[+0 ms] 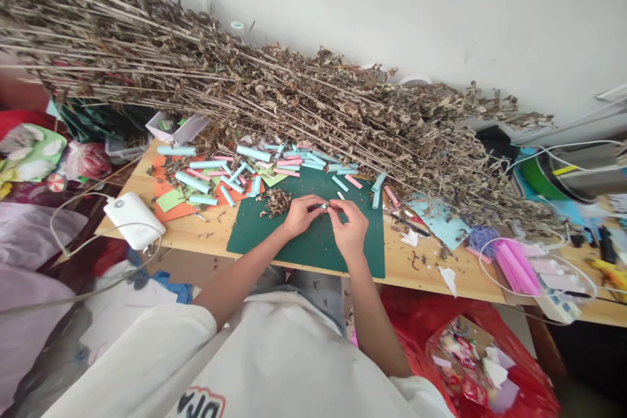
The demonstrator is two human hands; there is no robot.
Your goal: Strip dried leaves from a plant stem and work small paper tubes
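Note:
Over the green cutting mat [313,245], my left hand [304,214] and my right hand [349,225] meet, fingers pinched together. Between the fingertips shows a small light-blue paper roll [324,206], mostly hidden by the fingers. Just left of my left hand lies a small heap of dried, crumbled leaves [278,202]. A short white piece [340,195] rests on the mat beyond my right hand. Behind the hands, several light-blue paper rolls [253,153] and pink paper rolls [290,162] are scattered, some on orange paper [171,192].
A large bundle of dried leafy stalks [274,88] spans the back. At left sits a white power bank [134,221] with a cable. To the right are blue paper [438,219], purple string [482,241] and a pink bundle [516,266]. Below hangs a red rubbish bag [411,326].

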